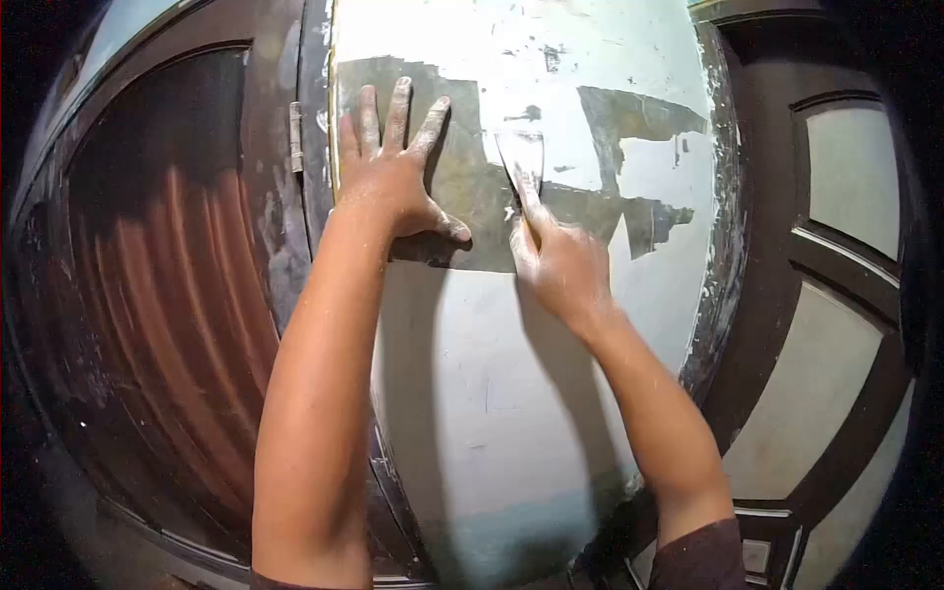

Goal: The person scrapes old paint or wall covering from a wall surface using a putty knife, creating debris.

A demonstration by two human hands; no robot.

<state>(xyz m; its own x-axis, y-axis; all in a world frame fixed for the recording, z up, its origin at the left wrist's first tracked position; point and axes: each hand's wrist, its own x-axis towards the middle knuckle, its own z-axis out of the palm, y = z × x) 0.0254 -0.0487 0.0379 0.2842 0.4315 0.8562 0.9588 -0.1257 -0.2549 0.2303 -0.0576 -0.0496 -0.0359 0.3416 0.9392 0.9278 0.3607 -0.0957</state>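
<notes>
My left hand [391,177] lies spread against a bare grey-brown patch [457,211] of the wall, its fingers dusted white. In my right hand [565,261] is a putty knife [524,155], gripped by the handle with a finger stretched along the blade. The blade's wide end points up and rests on or very near the wall, at the border between white paint [565,138] and the bare patch. My palm hides most of the handle.
A dark door frame with a hinge [296,138] and a window with a reddish curtain [187,285] stand on the left. On the right is a dark panelled door [777,256]. Paint with ragged edges remains above, and a smooth pale wall [492,383] extends below.
</notes>
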